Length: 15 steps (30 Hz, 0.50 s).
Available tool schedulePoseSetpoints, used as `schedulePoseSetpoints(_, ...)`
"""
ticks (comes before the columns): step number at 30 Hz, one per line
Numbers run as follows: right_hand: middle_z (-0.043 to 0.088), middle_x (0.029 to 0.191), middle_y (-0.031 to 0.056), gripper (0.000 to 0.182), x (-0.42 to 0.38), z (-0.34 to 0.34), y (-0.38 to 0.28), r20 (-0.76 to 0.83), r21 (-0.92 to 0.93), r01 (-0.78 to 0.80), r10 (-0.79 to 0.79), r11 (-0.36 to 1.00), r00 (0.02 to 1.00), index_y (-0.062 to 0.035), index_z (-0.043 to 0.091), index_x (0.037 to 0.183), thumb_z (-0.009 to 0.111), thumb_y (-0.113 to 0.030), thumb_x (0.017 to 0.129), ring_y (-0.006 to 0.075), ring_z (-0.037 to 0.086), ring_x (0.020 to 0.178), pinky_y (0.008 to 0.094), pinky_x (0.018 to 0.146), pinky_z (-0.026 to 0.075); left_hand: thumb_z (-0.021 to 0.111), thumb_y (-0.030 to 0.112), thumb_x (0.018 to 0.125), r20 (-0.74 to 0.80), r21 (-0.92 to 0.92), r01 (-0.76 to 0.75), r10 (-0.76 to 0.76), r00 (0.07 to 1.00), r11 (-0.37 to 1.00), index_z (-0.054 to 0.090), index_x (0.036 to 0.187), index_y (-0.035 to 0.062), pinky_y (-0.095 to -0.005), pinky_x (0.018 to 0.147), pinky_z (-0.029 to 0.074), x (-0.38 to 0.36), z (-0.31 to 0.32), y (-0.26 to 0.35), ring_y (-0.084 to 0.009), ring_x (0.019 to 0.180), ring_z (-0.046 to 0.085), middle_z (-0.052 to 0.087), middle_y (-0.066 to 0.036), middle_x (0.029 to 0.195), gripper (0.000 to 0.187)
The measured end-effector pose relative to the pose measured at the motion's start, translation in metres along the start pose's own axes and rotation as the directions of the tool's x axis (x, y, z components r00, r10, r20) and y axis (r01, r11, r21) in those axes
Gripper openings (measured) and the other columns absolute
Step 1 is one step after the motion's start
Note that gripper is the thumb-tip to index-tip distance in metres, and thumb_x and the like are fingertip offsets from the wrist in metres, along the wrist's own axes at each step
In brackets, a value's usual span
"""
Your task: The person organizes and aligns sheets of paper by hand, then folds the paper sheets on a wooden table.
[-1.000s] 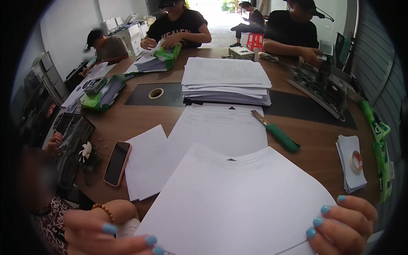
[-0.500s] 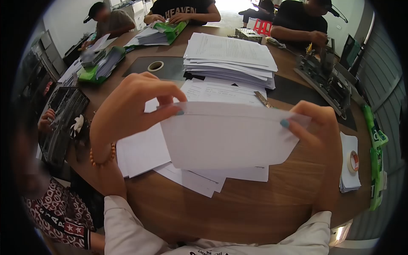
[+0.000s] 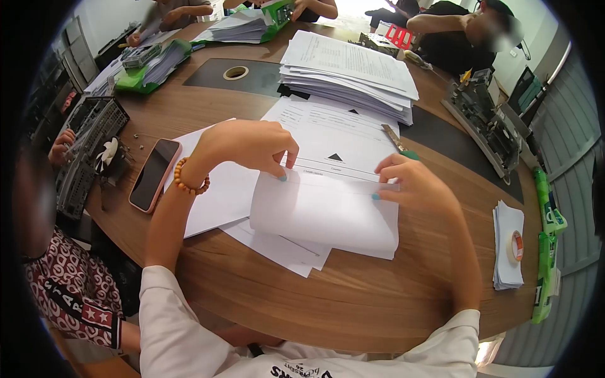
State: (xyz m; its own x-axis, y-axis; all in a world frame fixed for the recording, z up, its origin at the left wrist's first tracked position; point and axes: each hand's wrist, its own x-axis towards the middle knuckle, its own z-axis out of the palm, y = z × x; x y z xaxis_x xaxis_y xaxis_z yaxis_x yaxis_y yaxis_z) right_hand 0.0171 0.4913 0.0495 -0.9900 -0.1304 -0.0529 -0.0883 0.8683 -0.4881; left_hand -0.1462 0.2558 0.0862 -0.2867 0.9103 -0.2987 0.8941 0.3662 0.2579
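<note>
A white sheet of paper (image 3: 324, 211), bowed along its length, is pinched at its upper edge between my two hands. My left hand (image 3: 255, 145) grips its upper left part with thumb and fingers; an orange bead bracelet (image 3: 183, 179) circles that wrist. At the upper right corner, my right hand (image 3: 416, 186) pinches the paper. Underneath and behind it lie printed sheets (image 3: 321, 142) with black triangles. More white sheets (image 3: 217, 195) lie under my left forearm. Just beyond my right hand is a narrow metal tool (image 3: 391, 135) with a green end, partly covered.
A tall paper stack (image 3: 346, 79) stands ahead, near a tape roll (image 3: 236, 73). A phone (image 3: 155, 175) and a small fan (image 3: 110, 156) lie left. Another tape roll (image 3: 515, 247) rests on papers at right, below a metal device (image 3: 482, 120). Several people sit around the table.
The sheet, earlier held up and spread before me, is now lower, over the printed sheets, and bowed. My hands have come closer together. The phone has come into view at left.
</note>
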Motion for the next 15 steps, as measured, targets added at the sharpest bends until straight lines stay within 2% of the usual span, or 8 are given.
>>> schedulePoseSetpoints(1, 0.050, 0.116, 0.0130, 0.014, 0.004, 0.009, 0.010, -0.011, -0.011, -0.003, 0.003, 1.000, 1.000, -0.0033, 0.060, 0.078, 0.067, -0.014, 0.073, 0.0233, 0.049, 0.103, 0.0325, 0.078, 0.044, 0.063, 0.015, 0.073, 0.048, 0.009, 0.036, -0.036, 0.998, 0.999, 0.061, 0.086, 0.0032, -0.0322, 0.056, 0.045, 0.004, 0.001, 0.000, -0.0207, 0.065, 0.059, 0.062, -0.008, 0.070, 0.018)
schedulePoseSetpoints(2, 0.050, 0.116, 0.0130, 0.014, 0.005, 0.015, 0.014, -0.009, -0.013, -0.003, 0.003, 1.000, 1.000, -0.0033, 0.060, 0.078, 0.067, -0.014, 0.073, 0.0233, 0.049, 0.103, 0.0325, 0.078, 0.044, 0.063, 0.015, 0.073, 0.046, 0.007, 0.035, -0.036, 0.998, 0.999, 0.061, 0.086, 0.0032, -0.0322, 0.056, 0.045, 0.007, 0.003, -0.003, -0.0207, 0.065, 0.059, 0.062, -0.008, 0.070, 0.018)
schedulePoseSetpoints(4, 0.047, 0.118, 0.0130, 0.015, 0.007, 0.023, 0.017, -0.115, -0.121, 0.036, -0.050, 0.992, 0.992, -0.0045, 0.060, 0.079, 0.068, -0.014, 0.072, 0.0257, 0.046, 0.106, 0.0342, 0.082, 0.043, 0.064, 0.016, 0.073, 0.035, -0.007, 0.003, -0.003, 0.999, 1.000, 0.060, 0.083, 0.0025, -0.0322, 0.058, 0.045, 0.015, 0.009, -0.010, -0.0215, 0.066, 0.059, 0.063, -0.008, 0.072, 0.017)
schedulePoseSetpoints(7, 0.043, 0.122, 0.0133, 0.015, 0.009, 0.024, 0.015, -0.140, -0.081, -0.041, 0.029, 0.996, 0.990, -0.0057, 0.060, 0.080, 0.068, -0.015, 0.071, 0.0262, 0.045, 0.108, 0.0348, 0.084, 0.042, 0.063, 0.016, 0.074, -0.018, -0.070, -0.084, 0.082, 0.996, 0.994, 0.059, 0.082, 0.0029, -0.0327, 0.060, 0.046, 0.029, 0.020, -0.024, -0.0228, 0.069, 0.059, 0.063, -0.008, 0.074, 0.016)
schedulePoseSetpoints(11, 0.043, 0.122, 0.0133, 0.015, 0.013, 0.026, 0.027, -0.123, 0.004, -0.102, 0.101, 0.995, 0.987, -0.0057, 0.060, 0.079, 0.069, -0.015, 0.070, 0.0261, 0.045, 0.108, 0.0334, 0.083, 0.042, 0.063, 0.015, 0.074, -0.046, -0.106, -0.077, 0.072, 0.996, 0.991, 0.058, 0.082, 0.0033, -0.0321, 0.066, 0.046, 0.039, 0.027, -0.040, -0.0239, 0.073, 0.058, 0.061, -0.009, 0.083, 0.015)
schedulePoseSetpoints(13, 0.045, 0.118, 0.0117, 0.015, 0.015, 0.025, 0.031, -0.130, -0.068, -0.152, 0.143, 0.986, 0.981, -0.0062, 0.061, 0.078, 0.069, -0.015, 0.069, 0.0243, 0.047, 0.100, 0.0323, 0.080, 0.041, 0.064, 0.013, 0.074, -0.239, -0.022, -0.304, 0.290, 0.927, 0.953, 0.058, 0.083, 0.0033, -0.0320, 0.071, 0.045, 0.049, 0.038, -0.055, -0.0236, 0.079, 0.057, 0.058, -0.008, 0.091, 0.014)
schedulePoseSetpoints(14, 0.045, 0.118, 0.0117, 0.015, 0.016, 0.023, 0.031, -0.130, -0.070, -0.152, 0.142, 0.986, 0.981, -0.0062, 0.061, 0.078, 0.069, -0.015, 0.069, 0.0243, 0.047, 0.100, 0.0323, 0.080, 0.041, 0.064, 0.013, 0.074, -0.241, -0.023, -0.303, 0.289, 0.926, 0.953, 0.058, 0.083, 0.0033, -0.0320, 0.071, 0.045, 0.051, 0.041, -0.058, -0.0236, 0.079, 0.057, 0.058, -0.008, 0.091, 0.014)
schedulePoseSetpoints(15, 0.045, 0.115, 0.0107, 0.015, 0.017, 0.021, 0.030, -0.097, 0.012, -0.214, 0.214, 0.977, 0.972, -0.0064, 0.061, 0.078, 0.069, -0.015, 0.069, 0.0234, 0.047, 0.095, 0.0320, 0.080, 0.040, 0.064, 0.012, 0.074, -0.243, -0.066, -0.293, 0.270, 0.932, 0.954, 0.058, 0.083, 0.0038, -0.0319, 0.072, 0.045, 0.054, 0.044, -0.060, -0.0228, 0.082, 0.055, 0.056, -0.007, 0.093, 0.014)
